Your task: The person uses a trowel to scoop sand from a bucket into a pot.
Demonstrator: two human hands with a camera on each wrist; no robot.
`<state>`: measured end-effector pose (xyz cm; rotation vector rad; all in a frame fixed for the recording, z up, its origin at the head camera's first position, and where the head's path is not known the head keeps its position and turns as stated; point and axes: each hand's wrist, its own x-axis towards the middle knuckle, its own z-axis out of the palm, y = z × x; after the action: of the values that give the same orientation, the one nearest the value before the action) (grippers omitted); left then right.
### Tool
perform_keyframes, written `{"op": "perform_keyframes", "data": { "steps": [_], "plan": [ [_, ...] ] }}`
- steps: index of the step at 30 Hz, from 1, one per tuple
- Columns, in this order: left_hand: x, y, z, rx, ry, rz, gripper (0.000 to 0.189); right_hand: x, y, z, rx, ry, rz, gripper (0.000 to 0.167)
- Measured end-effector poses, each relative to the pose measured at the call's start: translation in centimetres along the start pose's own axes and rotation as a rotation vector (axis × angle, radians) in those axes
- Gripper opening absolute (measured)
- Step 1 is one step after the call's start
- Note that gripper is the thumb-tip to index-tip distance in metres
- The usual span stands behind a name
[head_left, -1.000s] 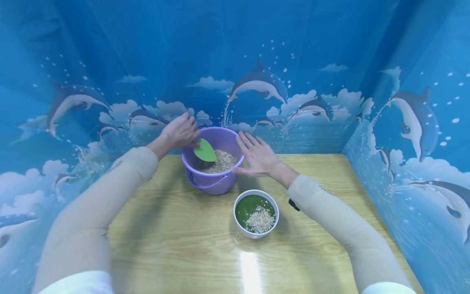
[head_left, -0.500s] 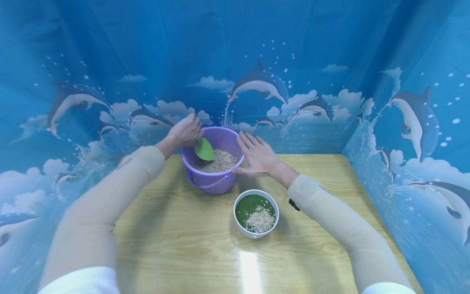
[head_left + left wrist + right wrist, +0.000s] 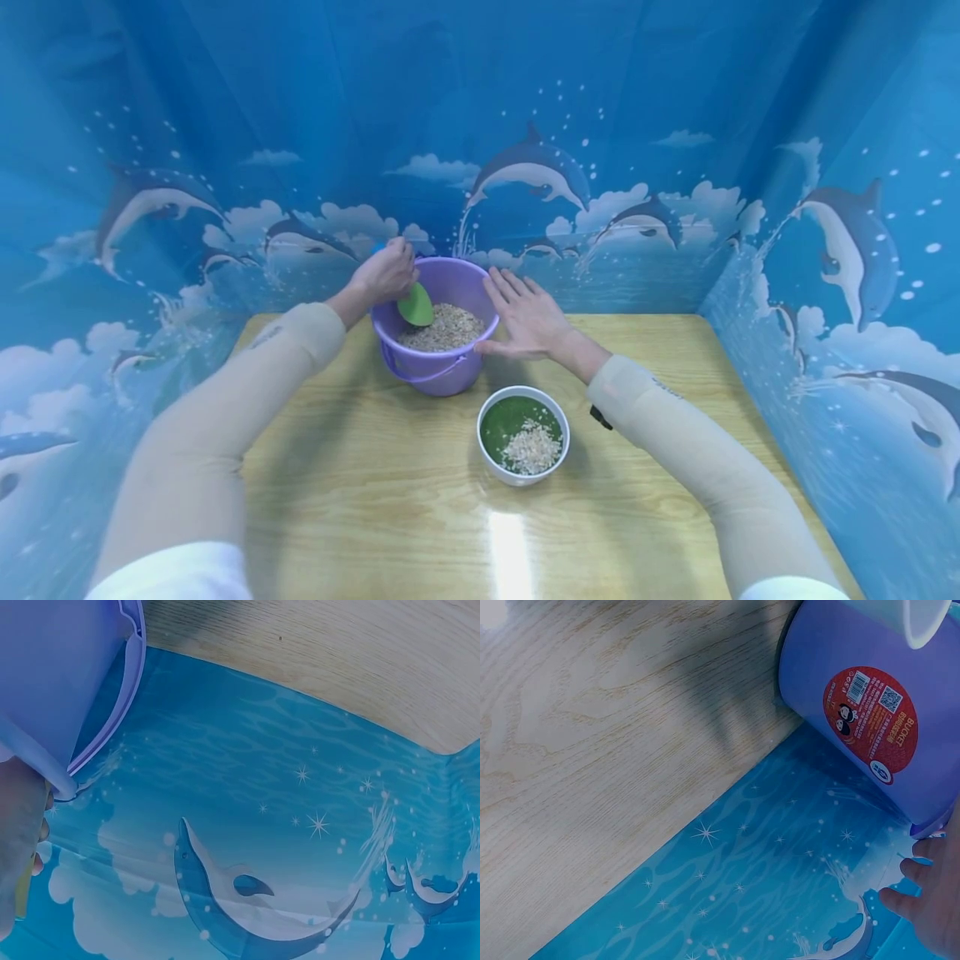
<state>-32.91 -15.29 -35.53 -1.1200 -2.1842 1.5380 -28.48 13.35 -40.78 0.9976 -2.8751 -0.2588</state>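
My left hand (image 3: pixel 386 271) grips a small green shovel (image 3: pixel 416 305) from above, over the left rim of the purple bucket (image 3: pixel 442 379). The shovel's blade points down at the pale flakes (image 3: pixel 442 329) inside the bucket. A strip of its yellowish handle (image 3: pixel 24 896) shows below the fingers in the left wrist view. With fingers straight, my right hand (image 3: pixel 528 319) rests against the bucket's right rim. A white bowl (image 3: pixel 484 450), green inside, stands in front of the bucket and holds a small heap of similar flakes (image 3: pixel 532 447).
The wooden table (image 3: pixel 360 483) reaches back to a blue curtain (image 3: pixel 420 108) printed with dolphins, which also closes off both sides. The bucket's handle (image 3: pixel 425 377) hangs down at its front. A red label (image 3: pixel 870 720) marks the bucket's side.
My left hand has shifted slightly right and down along the bucket's rim, and the shovel's blade has turned steeper. My right hand, the bucket and the bowl have stayed put.
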Motion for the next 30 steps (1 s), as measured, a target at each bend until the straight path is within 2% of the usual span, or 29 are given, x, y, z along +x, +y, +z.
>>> {"op": "perform_keyframes", "data": {
  "steps": [10, 26, 30],
  "plan": [
    [0.1, 0.5, 0.3, 0.009, -0.013, -0.025, 0.007, 0.1, 0.0, 0.1, 0.002, -0.01, -0.006, 0.121],
    [0.4, 0.9, 0.4, -0.021, -0.024, -0.053, 0.011, 0.0, 0.0, 0.2, -0.001, 0.004, -0.012, 0.12],
    [0.6, 1.3, 0.4, -0.044, -0.003, -0.051, 0.011, 0.1, -0.1, 0.2, 0.0, -0.001, -0.007, 0.12]
  ]
}}
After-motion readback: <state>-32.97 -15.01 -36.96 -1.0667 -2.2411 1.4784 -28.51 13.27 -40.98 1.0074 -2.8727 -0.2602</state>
